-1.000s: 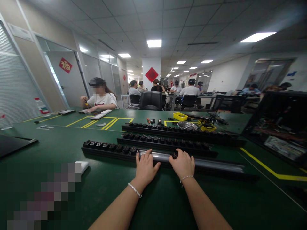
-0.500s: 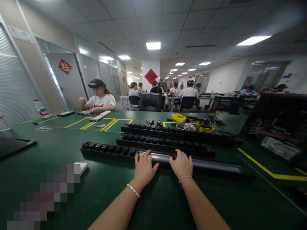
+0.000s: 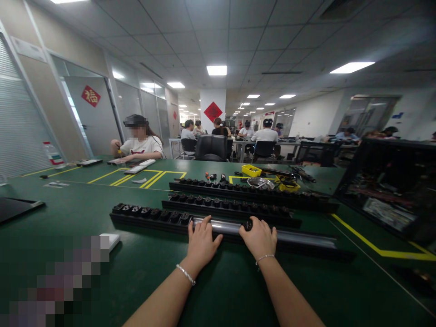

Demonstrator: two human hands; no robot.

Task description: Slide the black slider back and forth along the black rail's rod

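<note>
Black module [image 3: 249, 225], held by the curled right hand [image 3: 260, 238] at the near rail [image 3: 299, 238] on the table [image 3: 146, 272], might jam if pushed unevenly, the loosely spread left hand [image 3: 202, 241] touching that rail farther left.

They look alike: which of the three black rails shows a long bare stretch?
The nearest rail, under the left hand and right hand; the middle rail and far rail carry round pieces nearly throughout.

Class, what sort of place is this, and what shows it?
Probably a workshop in an office-style room: black rails bearing round pieces, a green table with yellow lines, and seated people beyond.
</note>
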